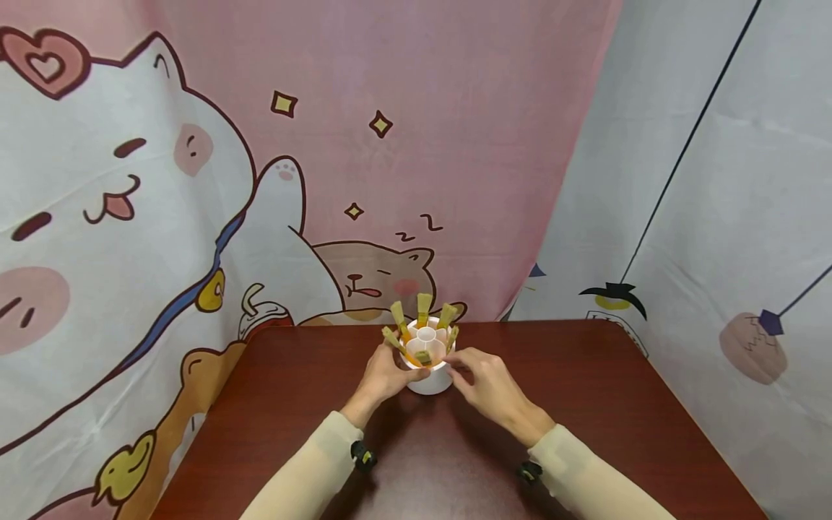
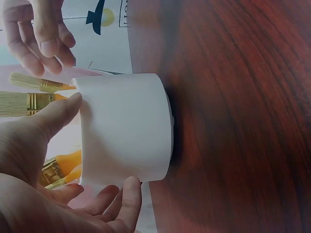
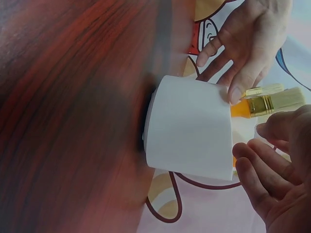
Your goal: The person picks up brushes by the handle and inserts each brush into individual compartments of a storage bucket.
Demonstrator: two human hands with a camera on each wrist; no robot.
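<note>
A white round brush holder, split into compartments around a central tube, stands on the table. Several flat paintbrushes with orange handles lean outward in it, pale bristles up. My left hand grips the holder from the left; in the left wrist view its thumb lies at the rim, the other fingers along the side. At the right of the rim is my right hand, loosely bent fingers close to the holder's edge and nothing in them. The lower handles are hidden inside the holder.
The dark red-brown wooden table reaches back to a pink and white cartoon cloth. Grey-white cloth hangs along the right side. Small black devices sit at both wrists, over pale sleeves.
</note>
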